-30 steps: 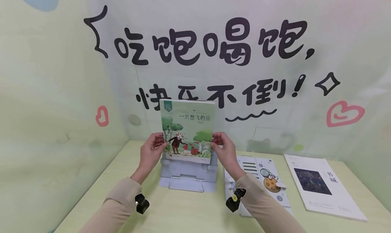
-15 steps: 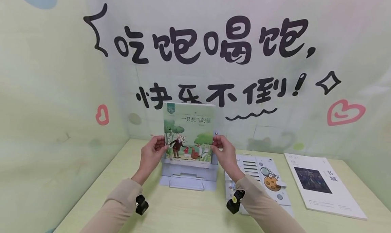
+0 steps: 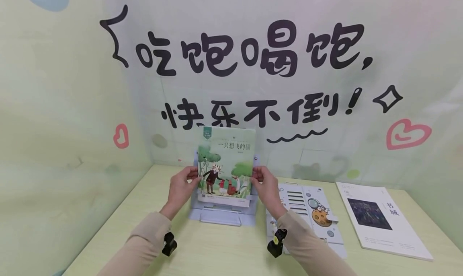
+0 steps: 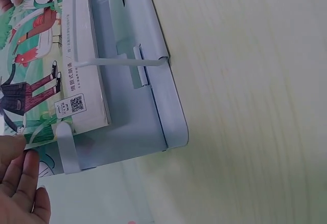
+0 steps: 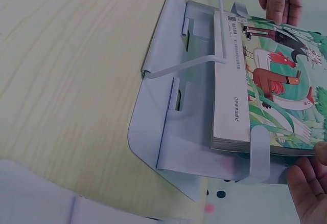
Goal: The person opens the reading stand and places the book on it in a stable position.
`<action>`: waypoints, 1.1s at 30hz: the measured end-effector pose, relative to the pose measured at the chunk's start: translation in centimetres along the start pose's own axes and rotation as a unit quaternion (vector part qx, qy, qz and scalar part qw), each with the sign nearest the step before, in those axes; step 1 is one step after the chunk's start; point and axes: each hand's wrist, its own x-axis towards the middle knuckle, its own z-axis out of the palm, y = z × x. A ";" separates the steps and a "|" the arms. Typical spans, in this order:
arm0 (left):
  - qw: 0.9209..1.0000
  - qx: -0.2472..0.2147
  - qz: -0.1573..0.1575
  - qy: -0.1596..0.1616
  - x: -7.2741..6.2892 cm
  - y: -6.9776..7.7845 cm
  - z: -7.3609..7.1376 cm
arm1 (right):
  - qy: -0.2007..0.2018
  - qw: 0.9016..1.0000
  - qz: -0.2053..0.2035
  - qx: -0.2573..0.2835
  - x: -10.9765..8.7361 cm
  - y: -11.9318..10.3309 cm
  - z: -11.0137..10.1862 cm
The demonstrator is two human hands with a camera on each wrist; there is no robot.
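A green illustrated picture book (image 3: 226,167) stands upright with its cover toward me, in front of a pale lavender book stand (image 3: 249,217). My left hand (image 3: 181,187) pinches the book's left edge between thumb and fingers. On the opposite edge, my right hand (image 3: 267,189) holds it the same way. A side clip (image 4: 66,150) of the stand overlaps the book's lower corner in the left wrist view. In the right wrist view, another clip (image 5: 259,152) crosses the other corner, and a wire bar (image 5: 191,64) reaches across the bottom edge. Most of the stand's back panel is hidden.
Right of the stand, a folded white-lavender board with an astronaut picture (image 3: 322,217) lies on the wooden table (image 3: 217,252), partly under my right forearm. Farther right lies a white book with a dark cover picture (image 3: 383,223). A printed backdrop (image 3: 231,66) rises behind.
Both hands have lowered the book and shifted it slightly right, so its bottom now sits lower against the stand. The stand and the other items have stayed in place.
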 end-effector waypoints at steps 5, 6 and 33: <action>0.999 0.036 0.000 -0.006 -0.4 -0.3 0.2 | -0.010 1.000 0.003 -0.028 -0.4 0.4 0.1; 0.999 0.041 0.002 -0.006 -0.5 -0.4 0.2 | -0.012 0.999 0.006 -0.032 -0.5 0.5 0.2; 0.984 0.176 0.020 0.017 -1.9 -1.3 0.5 | -0.033 0.971 -0.075 -0.226 -1.1 0.1 0.8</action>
